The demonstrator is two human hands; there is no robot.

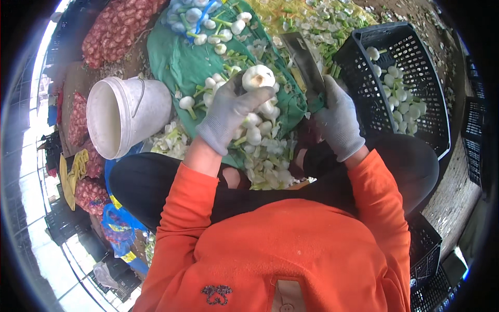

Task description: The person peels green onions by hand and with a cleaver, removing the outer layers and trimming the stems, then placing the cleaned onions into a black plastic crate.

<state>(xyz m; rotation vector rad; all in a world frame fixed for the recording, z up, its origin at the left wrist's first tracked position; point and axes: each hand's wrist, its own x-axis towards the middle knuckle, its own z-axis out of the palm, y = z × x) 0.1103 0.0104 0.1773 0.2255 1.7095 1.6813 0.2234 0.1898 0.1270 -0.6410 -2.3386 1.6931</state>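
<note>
My left hand point(231, 112), in a grey work glove, is closed around a white garlic bulb point(258, 77), its cut root end facing up. In my gloved right hand point(338, 117) is a cleaver point(304, 60) with a wide dark blade, gripped by its green-wrapped handle; the blade points away from me and stands apart from the bulb. Below and beside my left hand, several garlic bulbs with short green stems point(253, 136) lie on a green mesh sack point(179, 57). Loose peels and trimmings point(270, 169) are heaped between my feet.
At the right stands a black plastic crate point(364, 99) partly filled with trimmed garlic bulbs point(403, 101). A white bucket point(122, 112) lies tipped on the left. Net sacks of reddish bulbs point(117, 31) rest at the far left. Stems and skins cover a yellow sheet point(270, 15) at the back.
</note>
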